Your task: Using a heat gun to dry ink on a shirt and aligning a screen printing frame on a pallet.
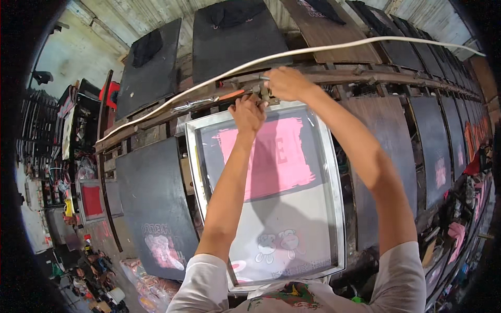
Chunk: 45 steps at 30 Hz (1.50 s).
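A metal-framed printing screen [338,208] lies in front of me, with a pink lettered block on its far half and small cartoon figures on its near half. Just beyond its far edge, my right hand [287,83] is closed around a tool whose short grey end [264,78] sticks out to the left; the rest is hidden. My left hand [248,112] has its fingers bent together by a metal clamp [263,93] at that edge; what they hold is hidden. An orange-handled tool [231,95] and a shiny wrench [195,103] lie on the rail left of the hands.
A long pale hose or cable [292,50] arcs across above the wooden rail [355,77]. Dark boards [151,198] flank the screen, and more boards [237,44], some with black cloth on top, line the far side. Cluttered goods [83,281] fill the lower left.
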{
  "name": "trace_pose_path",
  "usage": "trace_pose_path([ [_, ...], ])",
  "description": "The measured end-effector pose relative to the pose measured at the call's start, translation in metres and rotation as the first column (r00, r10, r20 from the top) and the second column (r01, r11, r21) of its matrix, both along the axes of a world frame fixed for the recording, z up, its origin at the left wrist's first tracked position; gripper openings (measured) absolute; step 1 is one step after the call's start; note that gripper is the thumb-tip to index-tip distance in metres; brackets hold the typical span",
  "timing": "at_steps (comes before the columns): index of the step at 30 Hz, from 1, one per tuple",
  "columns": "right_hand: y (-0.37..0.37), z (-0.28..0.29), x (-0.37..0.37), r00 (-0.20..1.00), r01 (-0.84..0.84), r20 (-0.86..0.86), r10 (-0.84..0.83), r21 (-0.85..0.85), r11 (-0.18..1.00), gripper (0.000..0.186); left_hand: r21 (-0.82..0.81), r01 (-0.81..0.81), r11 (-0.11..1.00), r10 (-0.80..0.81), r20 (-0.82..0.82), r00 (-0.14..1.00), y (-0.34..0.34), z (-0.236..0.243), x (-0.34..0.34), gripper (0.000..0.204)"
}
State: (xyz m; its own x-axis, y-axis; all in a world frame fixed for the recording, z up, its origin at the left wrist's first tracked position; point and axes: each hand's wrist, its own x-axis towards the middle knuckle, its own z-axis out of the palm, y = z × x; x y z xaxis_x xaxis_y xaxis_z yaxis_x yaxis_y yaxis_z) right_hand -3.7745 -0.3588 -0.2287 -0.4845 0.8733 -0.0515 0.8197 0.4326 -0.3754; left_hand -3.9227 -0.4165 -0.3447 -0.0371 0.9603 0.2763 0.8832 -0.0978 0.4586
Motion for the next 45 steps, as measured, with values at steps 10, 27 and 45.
trace_pose_path([
  [10,-0.009,0.035,0.023,0.996,-0.084,-0.001,0.085,0.098,0.992,0.030,-0.077,-0.063,0.995,0.071,0.113,0.991,0.010,0.000,0.002,0.014],
  [27,-0.016,-0.026,0.027,0.729,0.054,-0.664,-0.169,-0.191,0.980,0.023,-0.124,-0.063,0.990,0.078,0.119,0.990,0.008,0.004,0.003,0.022],
  [45,-0.028,-0.070,0.007,0.408,0.130,-0.842,-0.352,-0.328,0.936,0.013,-0.148,-0.062,0.987,0.079,0.118,0.990,0.007,0.005,0.001,0.028],
])
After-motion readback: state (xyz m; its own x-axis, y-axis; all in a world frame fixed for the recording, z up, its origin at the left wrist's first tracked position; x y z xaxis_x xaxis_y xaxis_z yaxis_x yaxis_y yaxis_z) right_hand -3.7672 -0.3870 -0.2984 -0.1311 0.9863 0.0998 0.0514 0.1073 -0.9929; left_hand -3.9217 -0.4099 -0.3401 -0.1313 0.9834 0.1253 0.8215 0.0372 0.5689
